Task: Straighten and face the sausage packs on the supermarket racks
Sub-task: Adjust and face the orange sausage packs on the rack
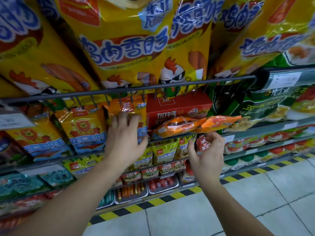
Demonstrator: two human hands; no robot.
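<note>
Left hand [125, 133] spread flat, fingers open, against an upright orange sausage pack [127, 108] at frame centre. Right hand [207, 150] curled around a small red pack [202, 143]. Just above, orange sausage pack [196, 124] lying sideways, long axis running left-right.

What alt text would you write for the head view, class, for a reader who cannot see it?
A person's left hand presses flat on an orange sausage pack standing on a wire supermarket rack, while the right hand curls its fingers round a small red pack. An orange pack lies sideways before a red box; big yellow chicken sausage bags stand above.
</note>
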